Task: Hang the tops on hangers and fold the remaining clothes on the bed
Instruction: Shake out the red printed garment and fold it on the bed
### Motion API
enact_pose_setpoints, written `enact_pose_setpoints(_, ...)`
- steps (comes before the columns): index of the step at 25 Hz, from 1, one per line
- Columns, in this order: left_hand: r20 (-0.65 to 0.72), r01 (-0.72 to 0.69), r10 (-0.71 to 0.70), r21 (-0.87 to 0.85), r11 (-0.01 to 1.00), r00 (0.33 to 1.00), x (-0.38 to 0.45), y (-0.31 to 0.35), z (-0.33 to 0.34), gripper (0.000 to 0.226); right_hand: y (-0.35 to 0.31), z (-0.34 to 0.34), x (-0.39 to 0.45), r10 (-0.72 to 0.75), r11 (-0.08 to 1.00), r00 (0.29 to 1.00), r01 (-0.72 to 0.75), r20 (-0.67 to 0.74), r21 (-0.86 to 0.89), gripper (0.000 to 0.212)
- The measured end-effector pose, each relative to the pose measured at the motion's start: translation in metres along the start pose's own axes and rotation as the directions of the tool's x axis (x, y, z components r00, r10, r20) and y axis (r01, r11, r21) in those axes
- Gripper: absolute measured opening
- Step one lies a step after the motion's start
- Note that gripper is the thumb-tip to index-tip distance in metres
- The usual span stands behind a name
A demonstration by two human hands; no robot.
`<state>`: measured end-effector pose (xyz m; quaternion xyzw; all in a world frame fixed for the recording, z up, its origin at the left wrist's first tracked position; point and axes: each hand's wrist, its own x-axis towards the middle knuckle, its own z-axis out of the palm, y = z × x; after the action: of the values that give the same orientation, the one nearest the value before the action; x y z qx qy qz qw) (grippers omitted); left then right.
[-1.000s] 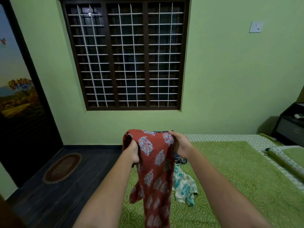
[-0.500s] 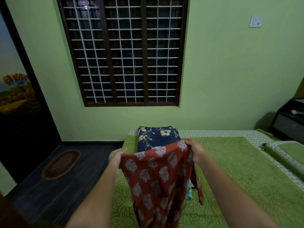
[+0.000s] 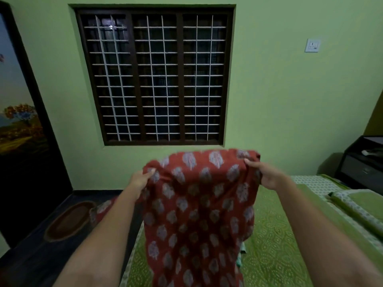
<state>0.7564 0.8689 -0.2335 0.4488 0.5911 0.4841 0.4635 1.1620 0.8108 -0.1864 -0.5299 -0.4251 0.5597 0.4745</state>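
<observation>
A red printed garment (image 3: 196, 208) with pale leaf motifs hangs spread out in front of me, above the bed (image 3: 275, 245). My left hand (image 3: 141, 181) pinches its upper left edge, and my right hand (image 3: 263, 172) grips its upper right corner. The cloth drapes down past the bottom of the view and hides the other clothes on the bed, except for a small teal and white scrap (image 3: 241, 257) at its right edge. No hanger is in view.
The bed has a green patterned cover, with a pillow (image 3: 358, 210) at the right. A dark bedside cabinet (image 3: 364, 164) stands at the far right. A barred window (image 3: 155, 77) is ahead. An oval brown mat (image 3: 68, 220) lies on the dark floor by a dark door (image 3: 22, 129).
My hands have moved apart and upward, spreading the red garment wide. It now covers the folded navy floral garment that showed on the bed half a second ago.
</observation>
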Motion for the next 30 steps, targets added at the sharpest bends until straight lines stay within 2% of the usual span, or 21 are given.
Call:
enact_pose_setpoints(3,-0.103,-0.011,0.006,-0.051,0.999,0.995,0.009,-0.006,-0.016,0.041,0.009,-0.008,0.005,-0.039,0.999,0.999,0.039,-0.028,-0.004,0.024)
enact_pose_setpoints(6,-0.087,-0.070,0.061,-0.098,0.993,0.994,0.009,0.016,-0.024,0.036,-0.007,-0.016,0.008,-0.119,0.983,0.993,0.116,0.017,0.143,0.039)
enact_pose_setpoints(7,-0.042,-0.079,0.077,-0.050,0.996,0.996,0.006,0.014,-0.024,0.035,-0.004,-0.017,0.009,-0.121,0.981,0.992,0.113,0.046,0.158,0.039)
enact_pose_setpoints(9,0.022,-0.058,0.055,0.184,0.981,0.998,-0.003,-0.014,-0.025,0.040,0.025,-0.018,0.004,-0.020,0.998,0.995,0.013,0.101,0.067,0.033)
enact_pose_setpoints(11,-0.031,-0.062,0.080,0.392,0.918,0.996,0.000,-0.057,-0.033,0.048,0.062,-0.017,0.003,0.077,0.997,0.995,-0.075,0.067,-0.032,0.026)
enact_pose_setpoints(14,-0.169,-0.050,0.157,0.511,0.858,0.973,-0.003,-0.061,-0.039,0.043,0.081,-0.016,0.004,0.078,0.992,0.991,-0.088,-0.106,-0.096,0.020)
enact_pose_setpoints(17,-0.187,-0.055,0.230,0.652,0.756,0.955,-0.005,-0.044,-0.037,0.047,0.077,-0.015,0.009,0.064,0.996,0.983,-0.072,-0.172,-0.044,0.022)
enact_pose_setpoints(19,-0.176,-0.046,0.255,0.733,0.679,0.951,-0.008,-0.037,-0.034,0.048,0.079,-0.014,0.011,0.038,0.986,0.966,-0.078,-0.255,-0.150,0.020)
enact_pose_setpoints(21,-0.161,-0.050,0.251,0.742,0.668,0.955,-0.006,-0.039,-0.032,0.048,0.083,-0.015,0.012,-0.020,0.951,0.953,-0.075,-0.302,-0.301,0.023)
enact_pose_setpoints(23,-0.141,-0.016,0.164,0.711,0.703,0.976,-0.001,-0.042,-0.032,0.047,0.086,-0.020,0.014,-0.049,0.916,0.936,-0.097,-0.348,-0.390,0.031)
enact_pose_setpoints(25,-0.123,0.066,0.015,0.622,0.780,0.992,0.008,-0.050,-0.034,0.044,0.089,-0.027,0.016,-0.008,0.908,0.929,-0.149,-0.371,-0.392,0.032)
enact_pose_setpoints(27,-0.052,0.172,-0.164,0.359,0.917,0.985,0.008,-0.057,-0.035,0.033,0.095,-0.032,0.014,0.085,0.944,0.934,-0.187,-0.347,-0.272,0.017)
enact_pose_setpoints(28,0.011,0.236,-0.248,0.267,0.934,0.969,0.002,-0.056,-0.035,0.024,0.096,-0.032,0.009,0.115,0.962,0.938,-0.187,-0.327,-0.198,0.011)
enact_pose_setpoints(30,0.127,0.351,-0.388,0.244,0.904,0.913,-0.004,-0.058,-0.036,0.017,0.099,-0.033,-0.001,0.160,0.967,0.945,-0.208,-0.286,-0.146,0.010)
